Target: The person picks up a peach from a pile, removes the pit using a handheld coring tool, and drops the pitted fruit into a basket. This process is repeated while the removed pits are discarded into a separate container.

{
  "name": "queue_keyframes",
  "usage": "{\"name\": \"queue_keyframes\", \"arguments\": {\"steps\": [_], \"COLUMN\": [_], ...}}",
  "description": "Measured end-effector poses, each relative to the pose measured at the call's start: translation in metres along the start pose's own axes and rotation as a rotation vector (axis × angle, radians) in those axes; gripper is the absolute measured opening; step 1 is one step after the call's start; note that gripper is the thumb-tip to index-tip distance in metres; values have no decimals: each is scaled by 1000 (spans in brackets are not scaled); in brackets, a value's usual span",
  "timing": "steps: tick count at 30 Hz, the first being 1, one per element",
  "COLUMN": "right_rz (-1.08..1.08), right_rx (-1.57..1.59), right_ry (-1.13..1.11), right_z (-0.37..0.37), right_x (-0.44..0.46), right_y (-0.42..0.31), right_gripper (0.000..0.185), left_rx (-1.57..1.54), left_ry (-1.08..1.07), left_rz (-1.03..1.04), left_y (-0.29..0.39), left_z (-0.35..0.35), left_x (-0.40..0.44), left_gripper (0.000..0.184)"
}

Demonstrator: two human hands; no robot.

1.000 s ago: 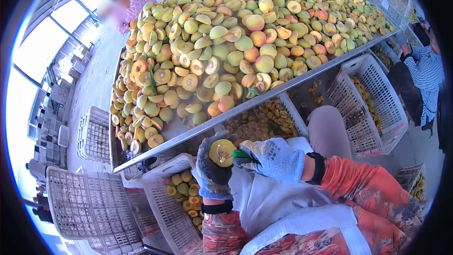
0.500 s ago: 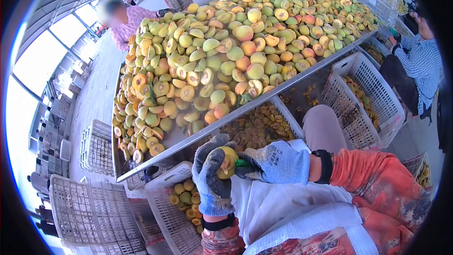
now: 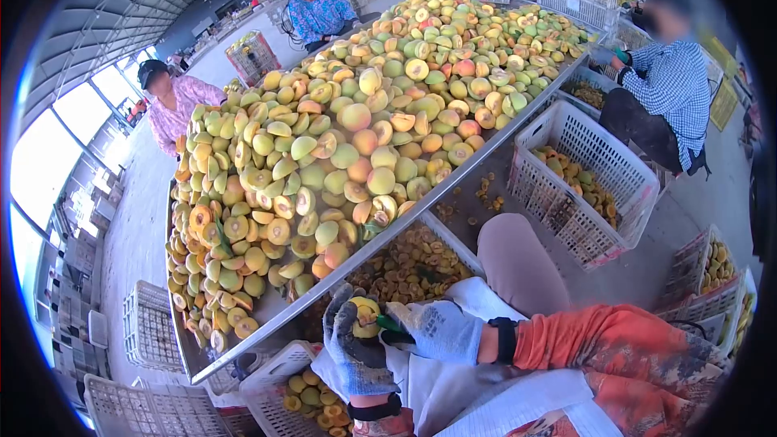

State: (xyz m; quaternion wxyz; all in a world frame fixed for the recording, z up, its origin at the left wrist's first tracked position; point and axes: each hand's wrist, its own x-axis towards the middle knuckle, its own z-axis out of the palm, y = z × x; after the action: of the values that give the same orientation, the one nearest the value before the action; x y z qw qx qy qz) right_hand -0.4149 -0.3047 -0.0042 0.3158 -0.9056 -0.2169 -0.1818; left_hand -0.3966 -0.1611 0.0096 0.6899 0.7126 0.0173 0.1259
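My left hand [image 3: 354, 358], in a grey-blue work glove, is closed around a peach half [image 3: 365, 308] with its cut face toward my right hand. In my right hand [image 3: 443, 330], also gloved, is a green-handled tool [image 3: 389, 324] that points at the peach half. Its working end is hidden against the fruit, so I cannot tell the exact kind. Both hands are above my lap, close to the metal edge of a table [image 3: 324, 284] heaped with peach halves [image 3: 301, 147]. Just beyond the hands is a crate holding many small brownish-yellow fruit pieces [image 3: 417, 263].
A white crate [image 3: 271, 392] of peach halves stands at lower left, beside stacked crates [image 3: 154, 405]. Another crate of fruit [image 3: 566, 226] is on the right. Co-workers sit around the table: one in checked sleeves [image 3: 668, 85], one in pink [image 3: 174, 109], one in blue [image 3: 317, 16].
The camera view has tilted upward and shifted, bringing more of the co-workers into sight. My hands appear lower, still holding the peach half and the green-handled tool. The cut face now shows more.
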Motion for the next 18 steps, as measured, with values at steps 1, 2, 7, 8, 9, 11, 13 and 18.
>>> {"name": "queue_keyframes", "arguments": {"steps": [1, 2, 7, 8, 9, 11, 13, 18], "right_rz": [-6, 9, -80, -72, 87, 158, 231, 179], "right_rx": [-116, -130, -266, -234, 118, 166, 215, 636], "right_ry": [-75, -72, -323, -462, -321, -402, -489, -311], "right_z": [-13, -10, -32, -35, 13, -12, -27, -5], "right_x": [-4, -7, -8, -5, -18, -4, 1, -5], "right_y": [-6, 1, 13, 12, 30, 5, -20, -15], "right_gripper": [40, 40, 42, 37, 28, 25, 24, 31], "left_rx": [446, 434, 331, 698, 690, 519, 428, -147], "left_ry": [-140, -158, -350, -424, -445, -159, -69, 61], "left_rz": [190, 191, 178, 483, 480, 464, 363, 26], "left_y": [-6, -5, 21, 21, 15, 9, 25, 26], "left_z": [-2, 2, 12, 8, 7, 10, 17, 22], "left_x": [4, 5, 1, 3, 3, 2, -9, -13], "left_gripper": [30, 30, 25, 24, 24, 22, 23, 29]}}
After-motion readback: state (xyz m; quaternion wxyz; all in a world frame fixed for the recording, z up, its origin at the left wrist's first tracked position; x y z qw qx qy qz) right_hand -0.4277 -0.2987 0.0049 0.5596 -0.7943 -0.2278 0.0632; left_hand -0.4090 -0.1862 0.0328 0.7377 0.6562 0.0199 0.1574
